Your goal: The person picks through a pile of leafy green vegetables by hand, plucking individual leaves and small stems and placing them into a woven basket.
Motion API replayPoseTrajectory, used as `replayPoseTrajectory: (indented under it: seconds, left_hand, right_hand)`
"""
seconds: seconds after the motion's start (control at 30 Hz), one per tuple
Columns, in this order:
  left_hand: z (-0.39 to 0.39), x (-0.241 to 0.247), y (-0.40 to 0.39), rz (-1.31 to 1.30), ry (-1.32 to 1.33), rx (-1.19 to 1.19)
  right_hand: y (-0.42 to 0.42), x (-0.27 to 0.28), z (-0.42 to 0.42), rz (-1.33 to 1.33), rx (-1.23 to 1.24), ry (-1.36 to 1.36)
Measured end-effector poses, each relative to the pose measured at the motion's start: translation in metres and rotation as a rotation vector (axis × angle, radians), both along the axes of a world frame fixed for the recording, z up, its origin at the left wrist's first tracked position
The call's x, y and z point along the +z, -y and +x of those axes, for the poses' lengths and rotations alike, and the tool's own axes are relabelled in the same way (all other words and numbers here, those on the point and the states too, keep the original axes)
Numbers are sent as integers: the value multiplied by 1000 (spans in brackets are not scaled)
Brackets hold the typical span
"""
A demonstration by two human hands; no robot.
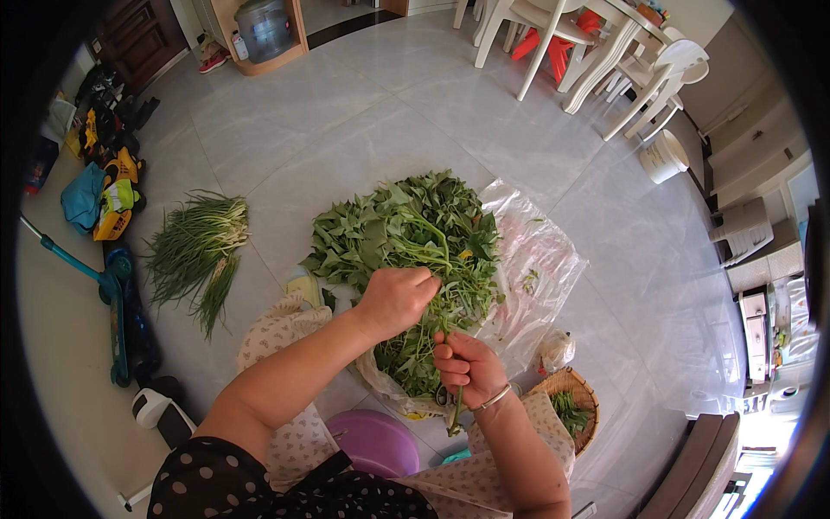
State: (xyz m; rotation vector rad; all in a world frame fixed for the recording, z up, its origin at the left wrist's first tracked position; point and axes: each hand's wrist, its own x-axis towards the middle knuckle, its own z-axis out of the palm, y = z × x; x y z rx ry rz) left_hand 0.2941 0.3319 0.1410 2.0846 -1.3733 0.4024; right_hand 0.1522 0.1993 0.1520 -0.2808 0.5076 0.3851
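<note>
My right hand (470, 366) grips a green stem (458, 409), whose cut lower end hangs below the fingers. The stem runs upward toward my left hand (399, 298), a fist closed on leafy greens, its fingertips largely hidden. Beneath both hands spreads a big heap of leafy green vine tips (389, 227), partly on a clear plastic sheet (538, 259). Close under my right hand, the handles of what look like scissors (443, 396) show at the heap's lower edge. A wicker basket (591, 425) beside my right knee holds some green stems.
Spring onions (194, 253) lie on the tiled floor to the left. A purple plastic stool or basin (376, 441) is between my legs. Toys (117, 194) and a teal scooter (117, 324) line the left wall. White chairs (538, 26) and a white bucket (664, 157) stand at upper right.
</note>
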Motion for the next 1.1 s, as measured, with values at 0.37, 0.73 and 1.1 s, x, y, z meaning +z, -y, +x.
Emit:
replayPoseTrajectory:
  seconds: [0.37,0.73,1.1]
  left_hand:
    - [16,9,2,-432,-1385,42]
    - [46,12,-23,-654,-1454,69]
    - [24,6,-8,-94,-997,121]
  right_hand:
    - [-3,-6,-2,59,-14,33]
    - [6,-3,1,-744,-162,-83]
    - [-5,-11,-2,-1117,-109,33]
